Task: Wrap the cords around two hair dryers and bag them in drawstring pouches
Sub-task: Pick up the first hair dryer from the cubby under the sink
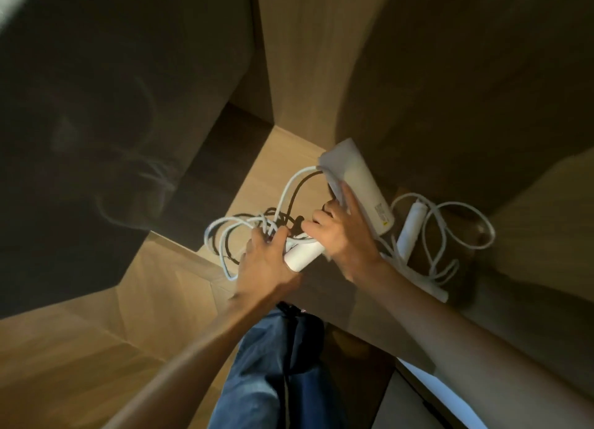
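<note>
We see the right hand (pixel 344 235) wrapped around the first hair dryer (pixel 358 178) where barrel meets handle. Its fingers lie along the side of the barrel, which sticks up and away past the fingertips. The white handle juts down-left from under the palm. The left hand (pixel 265 261) sits just beside the end of that handle, its fingers curled around several strands of the white cord (pixel 225 232). The rest of the cord spills in loose loops to the left, over the wooden surface (pixel 180 287). The second hair dryer (pixel 409 232) lies on the surface to the right of the right wrist, untouched (its own cord sprawls in open loops around it). Blue jeans (pixel 266 370) show below the forearms.
</note>
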Motion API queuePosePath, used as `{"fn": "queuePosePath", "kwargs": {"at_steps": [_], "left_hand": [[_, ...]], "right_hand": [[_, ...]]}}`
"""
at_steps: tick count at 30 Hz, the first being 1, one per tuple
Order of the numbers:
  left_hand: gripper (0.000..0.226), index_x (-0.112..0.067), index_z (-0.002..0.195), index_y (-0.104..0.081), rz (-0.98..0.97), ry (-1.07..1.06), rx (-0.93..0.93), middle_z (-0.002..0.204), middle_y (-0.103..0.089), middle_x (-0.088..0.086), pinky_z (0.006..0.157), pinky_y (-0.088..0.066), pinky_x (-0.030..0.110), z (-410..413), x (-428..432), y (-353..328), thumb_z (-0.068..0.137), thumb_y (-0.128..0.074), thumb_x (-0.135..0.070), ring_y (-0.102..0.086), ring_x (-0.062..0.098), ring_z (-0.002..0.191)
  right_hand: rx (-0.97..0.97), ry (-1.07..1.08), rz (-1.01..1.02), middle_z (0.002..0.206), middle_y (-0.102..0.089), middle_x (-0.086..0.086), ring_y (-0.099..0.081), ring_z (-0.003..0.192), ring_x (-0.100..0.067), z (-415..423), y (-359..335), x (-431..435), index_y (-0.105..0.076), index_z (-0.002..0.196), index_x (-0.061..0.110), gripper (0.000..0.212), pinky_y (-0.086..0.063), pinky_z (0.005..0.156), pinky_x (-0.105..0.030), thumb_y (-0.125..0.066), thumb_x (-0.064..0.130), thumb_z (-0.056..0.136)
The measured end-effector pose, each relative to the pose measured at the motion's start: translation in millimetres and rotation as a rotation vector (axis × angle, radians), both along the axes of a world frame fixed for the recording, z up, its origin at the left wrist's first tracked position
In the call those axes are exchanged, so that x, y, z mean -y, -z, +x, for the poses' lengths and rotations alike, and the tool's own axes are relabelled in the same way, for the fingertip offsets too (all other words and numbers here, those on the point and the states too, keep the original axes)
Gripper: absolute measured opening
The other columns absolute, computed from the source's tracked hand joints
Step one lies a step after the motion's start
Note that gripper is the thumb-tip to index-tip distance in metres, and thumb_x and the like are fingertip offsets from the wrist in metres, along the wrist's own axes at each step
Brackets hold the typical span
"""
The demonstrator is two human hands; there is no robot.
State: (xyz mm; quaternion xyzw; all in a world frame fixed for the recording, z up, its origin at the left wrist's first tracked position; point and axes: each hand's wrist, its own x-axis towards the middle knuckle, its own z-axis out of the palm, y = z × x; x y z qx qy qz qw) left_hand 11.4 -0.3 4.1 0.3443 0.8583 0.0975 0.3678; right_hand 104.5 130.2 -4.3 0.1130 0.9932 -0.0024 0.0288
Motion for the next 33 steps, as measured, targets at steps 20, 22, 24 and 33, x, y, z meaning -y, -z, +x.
{"fn": "queuePosePath", "kwargs": {"at_steps": [20, 22, 24, 33], "left_hand": [[0.04, -0.023, 0.091, -0.052, 0.252, -0.118, 0.387, 0.095, -0.064, -0.001, 0.079, -0.055, 0.047, -14.1, 5.7, -126.8, 0.055, -0.063, -0.034, -0.061, 0.021, 0.094], [0.036, -0.024, 0.088, -0.051, 0.247, -0.115, 0.391, 0.093, -0.063, -0.004, 0.078, -0.055, 0.044, -15.0, 5.7, -125.8, 0.055, -0.064, -0.031, -0.061, 0.021, 0.094], [0.032, -0.025, 0.083, -0.05, 0.241, -0.123, 0.409, 0.09, -0.063, -0.006, 0.077, -0.054, 0.042, -14.7, 6.5, -121.9, 0.055, -0.064, -0.027, -0.061, 0.019, 0.093], [0.047, -0.024, 0.111, -0.051, 0.065, 0.058, 0.211, 0.107, -0.059, 0.001, 0.084, -0.05, 0.038, -18.6, 1.0, -114.7, 0.069, -0.073, -0.028, -0.058, 0.023, 0.098]], "right_hand": [[-0.318, 0.383, -0.111, 0.137, -0.051, -0.011, -0.046, 0.126, -0.028, 42.7, -110.8, 33.2, -0.062, 0.111, 0.012, 0.036, -0.043, 0.098, -0.039, -0.068, 0.007, 0.077], [-0.277, 0.422, -0.116, 0.144, -0.044, -0.006, -0.035, 0.131, -0.029, 43.6, -109.8, 32.4, -0.059, 0.112, 0.016, 0.04, -0.036, 0.105, -0.049, -0.07, 0.015, 0.074], [-0.205, 0.399, -0.121, 0.138, -0.051, -0.001, -0.035, 0.13, -0.026, 37.6, -102.6, 27.9, -0.063, 0.112, 0.016, 0.052, -0.028, 0.109, -0.059, -0.084, 0.02, 0.064], [-0.264, 0.318, -0.151, 0.09, -0.069, -0.013, -0.064, 0.084, -0.034, 29.6, -89.5, 18.7, -0.07, 0.105, 0.007, 0.052, -0.041, 0.099, -0.056, -0.083, -0.004, 0.055]]}}
